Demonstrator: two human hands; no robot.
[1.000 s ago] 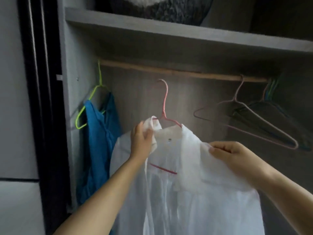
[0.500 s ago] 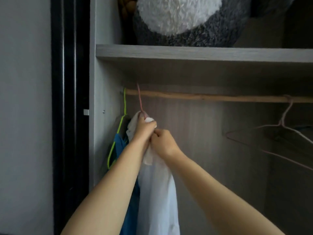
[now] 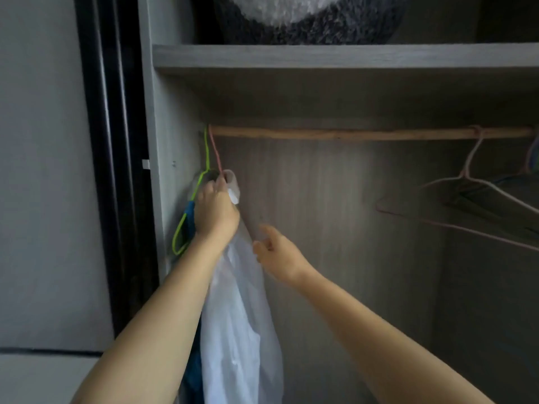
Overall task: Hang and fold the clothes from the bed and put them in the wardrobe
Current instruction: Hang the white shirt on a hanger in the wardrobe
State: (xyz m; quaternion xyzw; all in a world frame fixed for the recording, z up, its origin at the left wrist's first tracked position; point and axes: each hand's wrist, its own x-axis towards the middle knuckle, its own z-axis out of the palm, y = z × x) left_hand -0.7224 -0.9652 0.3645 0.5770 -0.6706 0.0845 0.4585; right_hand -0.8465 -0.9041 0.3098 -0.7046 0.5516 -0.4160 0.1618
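A white shirt (image 3: 242,330) hangs on a pink hanger (image 3: 216,154) hooked over the left end of the wooden rail (image 3: 350,133). My left hand (image 3: 214,209) grips the shirt's collar at the neck of that hanger. Just to the right and lower, my right hand (image 3: 274,252) is off the cloth, its fingers loosely spread and holding nothing. Behind the white shirt a blue garment (image 3: 191,217) hangs on a green hanger (image 3: 186,211) against the wardrobe's left wall.
Several bare hangers (image 3: 478,196) hang at the rail's right end. A shelf (image 3: 344,55) above holds a grey and white fluffy thing (image 3: 306,18). The wardrobe's dark door frame (image 3: 113,170) stands at the left.
The shirt, held spread out in front one second ago, now hangs edge-on at the rail's left end. My right hand has let go of the collar and drawn back to the right.
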